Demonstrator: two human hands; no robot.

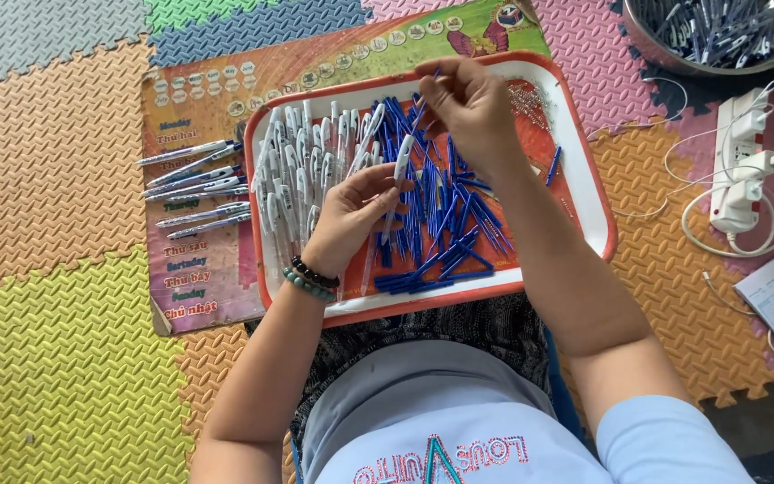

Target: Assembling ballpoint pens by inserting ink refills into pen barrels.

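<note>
A red-rimmed tray (595,193) rests on my lap and holds a heap of white pen barrels (302,170) on its left and blue pen refills (454,220) in its middle. My left hand (351,215) grips one white pen barrel (402,159) upright over the tray. My right hand (468,99) hovers above the tray's far edge with its fingertips pinched on a small thin part, too small to name. A pile of small metal springs (530,103) lies in the tray's far right corner.
Several finished white-and-blue pens (194,184) lie on a colourful printed mat (199,260) left of the tray. A metal bowl (718,31) of pen parts stands at the top right. A white power strip (736,161) with cables lies to the right on foam floor tiles.
</note>
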